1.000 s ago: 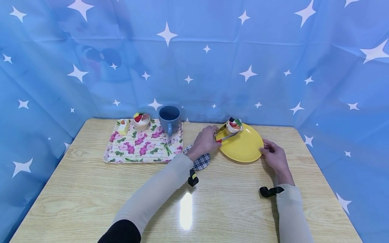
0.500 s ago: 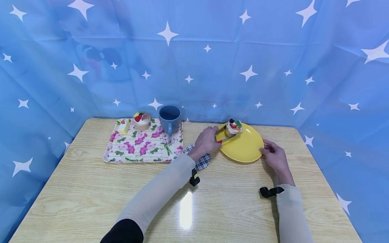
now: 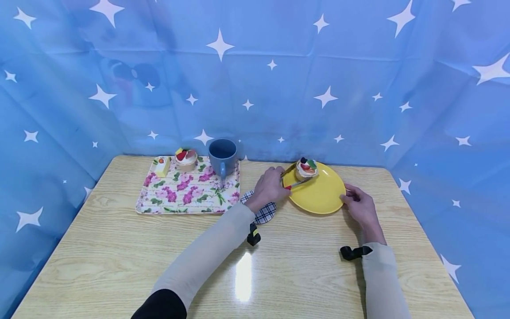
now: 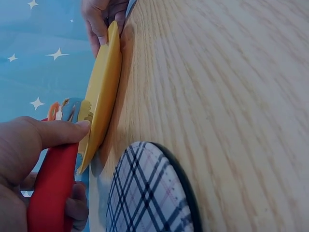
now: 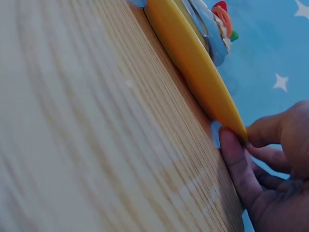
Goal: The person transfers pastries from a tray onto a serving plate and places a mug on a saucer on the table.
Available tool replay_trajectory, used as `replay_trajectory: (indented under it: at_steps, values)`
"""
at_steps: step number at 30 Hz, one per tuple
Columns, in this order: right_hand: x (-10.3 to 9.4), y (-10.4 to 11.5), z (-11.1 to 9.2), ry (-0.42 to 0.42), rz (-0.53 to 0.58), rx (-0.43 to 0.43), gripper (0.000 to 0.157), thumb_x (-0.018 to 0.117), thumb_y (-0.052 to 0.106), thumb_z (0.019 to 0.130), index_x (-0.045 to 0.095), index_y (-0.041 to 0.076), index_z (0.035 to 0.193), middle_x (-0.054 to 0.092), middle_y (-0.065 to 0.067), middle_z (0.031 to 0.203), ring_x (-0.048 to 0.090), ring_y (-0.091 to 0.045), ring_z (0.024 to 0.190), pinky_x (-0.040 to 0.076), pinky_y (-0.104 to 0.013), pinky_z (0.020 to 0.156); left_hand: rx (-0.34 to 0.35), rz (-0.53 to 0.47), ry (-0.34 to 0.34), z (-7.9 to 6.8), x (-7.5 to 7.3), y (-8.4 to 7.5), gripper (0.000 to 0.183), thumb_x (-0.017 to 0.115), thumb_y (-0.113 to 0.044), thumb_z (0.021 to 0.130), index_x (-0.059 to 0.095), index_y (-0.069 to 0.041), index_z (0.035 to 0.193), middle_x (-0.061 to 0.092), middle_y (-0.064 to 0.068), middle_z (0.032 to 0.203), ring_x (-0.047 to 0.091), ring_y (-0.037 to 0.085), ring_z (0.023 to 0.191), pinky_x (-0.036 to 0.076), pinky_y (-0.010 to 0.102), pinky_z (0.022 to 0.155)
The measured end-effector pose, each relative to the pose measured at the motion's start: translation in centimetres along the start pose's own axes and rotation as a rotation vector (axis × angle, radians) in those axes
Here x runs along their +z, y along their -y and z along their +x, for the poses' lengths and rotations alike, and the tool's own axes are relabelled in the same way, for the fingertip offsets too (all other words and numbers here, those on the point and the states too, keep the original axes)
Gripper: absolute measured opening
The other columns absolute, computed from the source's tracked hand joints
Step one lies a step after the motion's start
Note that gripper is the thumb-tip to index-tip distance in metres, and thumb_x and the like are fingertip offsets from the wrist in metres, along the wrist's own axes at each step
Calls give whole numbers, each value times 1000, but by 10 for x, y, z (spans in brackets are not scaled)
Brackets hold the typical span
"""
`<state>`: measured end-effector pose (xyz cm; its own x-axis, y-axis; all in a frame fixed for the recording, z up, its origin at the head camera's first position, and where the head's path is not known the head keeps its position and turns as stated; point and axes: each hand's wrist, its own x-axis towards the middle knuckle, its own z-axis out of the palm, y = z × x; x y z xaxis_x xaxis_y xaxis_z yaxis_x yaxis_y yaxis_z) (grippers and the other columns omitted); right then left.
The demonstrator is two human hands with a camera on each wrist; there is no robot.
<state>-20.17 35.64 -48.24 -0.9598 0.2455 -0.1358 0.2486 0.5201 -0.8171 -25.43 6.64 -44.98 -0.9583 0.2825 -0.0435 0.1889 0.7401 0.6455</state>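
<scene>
My left hand (image 3: 271,185) grips red-handled tongs (image 4: 54,186), the thumb pressed along the handle in the left wrist view. The metal arms of the tongs stand on either side of a fruit-topped cupcake (image 3: 306,170); whether both touch it is hard to tell. That cupcake is at the back left part of a yellow plate (image 3: 318,195). On the plate's right rim, my right hand (image 3: 360,206) pinches the edge between thumb and fingers, as the right wrist view shows. Under my left wrist lies a round plaid coaster (image 4: 145,193), partly hidden in the head view.
Left of the plate lies a floral tray (image 3: 187,201). It bears a blue mug (image 3: 222,155), another fruit-topped cupcake (image 3: 186,160) and a small yellow cake piece (image 3: 161,167). A starry blue curtain (image 3: 255,79) hangs behind the wooden table (image 3: 303,270).
The cupcake sits very slightly lower in the head view, and the tips of the tongs have shifted a little. My right hand keeps its place on the plate's rim.
</scene>
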Motion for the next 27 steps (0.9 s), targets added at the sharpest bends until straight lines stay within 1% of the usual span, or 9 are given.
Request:
replay_trajectory:
  at_steps: [4,8,12,22,27]
  values:
    - [-1,0,-1,3,3,-9,53,55,22,106,44,6,155,54,-17,134,55,-3,96,54,-14,75,-8,-8,1,-1,0,2,72,86,-30,81,55,-11,143,61,7,125,61,20,106,55,38,95]
    - [0,1,-1,-3,5,5,53,55,22,106,43,7,155,54,-16,134,55,-4,97,54,-14,75,0,-4,-1,-2,0,4,72,86,-31,81,55,-12,143,62,8,128,61,20,110,54,38,97]
    - [0,1,0,-8,-3,15,53,56,22,106,44,7,155,55,-15,133,54,-5,98,54,-14,75,4,-9,1,-3,0,5,73,87,-32,80,55,-11,142,63,8,127,61,20,108,54,38,97]
    - [1,0,-1,-13,-23,-9,52,56,21,106,44,6,154,55,-18,134,53,-7,100,52,-11,74,10,-10,12,-6,-4,8,76,89,-32,79,55,-13,143,63,7,124,60,19,105,55,37,93]
    - [1,0,-1,-13,-3,-7,52,56,20,105,44,6,154,54,-18,134,54,-6,99,53,-12,74,18,-22,0,-7,-3,12,77,90,-34,77,55,-13,143,63,7,122,60,19,103,55,36,91]
